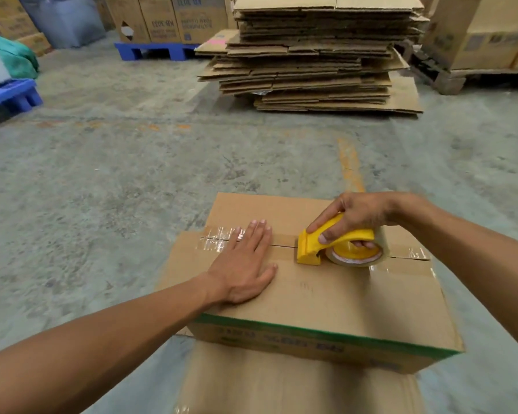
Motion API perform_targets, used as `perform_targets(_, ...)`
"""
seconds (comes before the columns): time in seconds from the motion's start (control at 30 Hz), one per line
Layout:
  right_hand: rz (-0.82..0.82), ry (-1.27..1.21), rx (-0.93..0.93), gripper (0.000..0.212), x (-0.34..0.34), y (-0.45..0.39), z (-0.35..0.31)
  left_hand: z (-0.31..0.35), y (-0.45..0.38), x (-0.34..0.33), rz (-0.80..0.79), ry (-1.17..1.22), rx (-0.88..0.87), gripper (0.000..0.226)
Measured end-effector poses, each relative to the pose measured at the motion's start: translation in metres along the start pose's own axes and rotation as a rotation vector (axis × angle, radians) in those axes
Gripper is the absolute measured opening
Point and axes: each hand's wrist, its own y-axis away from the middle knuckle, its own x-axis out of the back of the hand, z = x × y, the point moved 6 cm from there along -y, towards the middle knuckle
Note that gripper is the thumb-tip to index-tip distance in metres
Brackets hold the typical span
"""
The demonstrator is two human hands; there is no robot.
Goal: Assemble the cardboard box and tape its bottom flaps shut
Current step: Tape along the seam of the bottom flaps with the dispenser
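Note:
A brown cardboard box (326, 294) with a green stripe stands in front of me, its closed flaps facing up. Clear tape (216, 239) covers the left part of the centre seam, and more shows at the right end. My left hand (245, 264) lies flat on the flaps, fingers spread across the seam. My right hand (353, 218) grips a yellow tape dispenser (332, 245) holding a clear tape roll, pressed on the seam right of centre.
A tall stack of flattened cartons (317, 55) lies on the concrete floor ahead. Blue pallets (153, 50) with printed boxes stand at the back left, a wooden pallet (443, 76) with boxes at the back right. Another cardboard surface (281, 383) lies under the box.

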Motion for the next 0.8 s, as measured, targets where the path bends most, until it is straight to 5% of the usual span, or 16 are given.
perform_targets(0.47, 0.024, 0.153, -0.013, 0.034, 0.013, 0.001, -0.003, 0.005, -0.006, -0.018, 0.018, 0.026, 0.014, 0.079)
perform_targets(0.63, 0.095, 0.237, -0.086, 0.031, 0.035, 0.037, 0.042, 0.002, -0.004, -0.016, -0.005, 0.026, 0.004, 0.081)
perform_targets(0.8, 0.111, 0.073, -0.147, 0.035, 0.041, 0.075, 0.079, 0.005, -0.007, -0.016, -0.025, 0.013, 0.001, 0.081)
